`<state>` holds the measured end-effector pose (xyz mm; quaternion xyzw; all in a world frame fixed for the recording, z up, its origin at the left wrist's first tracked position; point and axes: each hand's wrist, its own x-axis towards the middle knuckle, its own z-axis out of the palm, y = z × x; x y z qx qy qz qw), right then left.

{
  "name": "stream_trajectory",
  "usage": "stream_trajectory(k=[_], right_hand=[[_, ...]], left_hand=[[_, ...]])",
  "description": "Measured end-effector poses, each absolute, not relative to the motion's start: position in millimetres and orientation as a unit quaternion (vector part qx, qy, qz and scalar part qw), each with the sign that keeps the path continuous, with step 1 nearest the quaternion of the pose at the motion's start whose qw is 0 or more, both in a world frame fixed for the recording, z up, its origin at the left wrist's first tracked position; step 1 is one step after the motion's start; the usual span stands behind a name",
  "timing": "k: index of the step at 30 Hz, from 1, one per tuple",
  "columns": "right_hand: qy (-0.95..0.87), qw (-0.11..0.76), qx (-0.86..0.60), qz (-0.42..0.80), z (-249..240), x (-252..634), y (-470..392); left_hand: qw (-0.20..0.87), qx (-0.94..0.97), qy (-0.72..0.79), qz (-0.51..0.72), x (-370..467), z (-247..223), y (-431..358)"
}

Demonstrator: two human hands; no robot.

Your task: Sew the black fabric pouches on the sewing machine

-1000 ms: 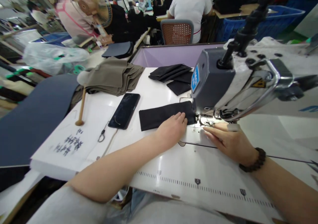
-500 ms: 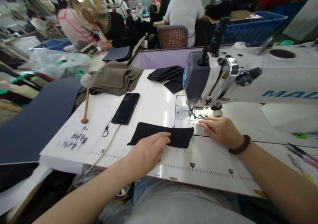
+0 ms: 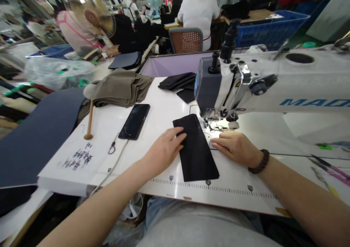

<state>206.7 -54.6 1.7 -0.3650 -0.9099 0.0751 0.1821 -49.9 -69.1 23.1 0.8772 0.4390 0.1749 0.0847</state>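
A black fabric piece [image 3: 195, 148] lies flat on the sewing table, its long side running from the needle area toward the front edge. My left hand [image 3: 166, 146] is open at its left edge, fingers apart and fingertips touching the cloth. To the right of the cloth, my right hand [image 3: 236, 146] rests on the machine bed just in front of the presser foot [image 3: 218, 127]. Its thumb and fingers are drawn together; anything between them is too small to make out. The sewing machine head [image 3: 216, 83] stands over the cloth's far right corner.
A phone [image 3: 134, 121] with a cord lies left of my left hand. Behind it are stacked brown fabric pieces [image 3: 120, 88] and a wooden-handled tool [image 3: 89, 121]. Folded black pieces [image 3: 179, 83] lie beyond the cloth. Pink-handled scissors [image 3: 329, 168] lie far right. Other people sit ahead.
The black fabric piece has turned from lying crosswise to lying lengthwise beside the needle. My left hand has shifted to its left edge. My right hand stays near the presser foot.
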Motion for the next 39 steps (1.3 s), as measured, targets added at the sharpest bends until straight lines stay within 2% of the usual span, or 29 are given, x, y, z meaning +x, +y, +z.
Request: stream_trajectory(k=[3,6,15,20,39], right_hand=[[-0.923,0.171,-0.337,0.069,1.6,204.9,-56.2],[-0.928,0.164,-0.328,0.063,0.7,205.5,-55.3],[-0.924,0.171,-0.339,0.050,-0.7,208.8,-51.8],[-0.907,0.152,-0.391,0.034,-3.0,202.6,-52.1],[-0.885,0.146,-0.440,0.046,-11.5,194.1,-48.4]], left_hand=[[0.047,0.939,0.329,0.086,-29.4,26.4,-75.9],[0.030,0.948,0.310,0.057,-14.4,21.7,-64.3],[0.055,0.943,0.321,0.069,-2.8,15.9,-11.7],[0.078,0.943,0.316,0.070,-2.0,17.0,3.6],[0.114,0.939,0.318,0.056,-6.0,20.4,19.5]])
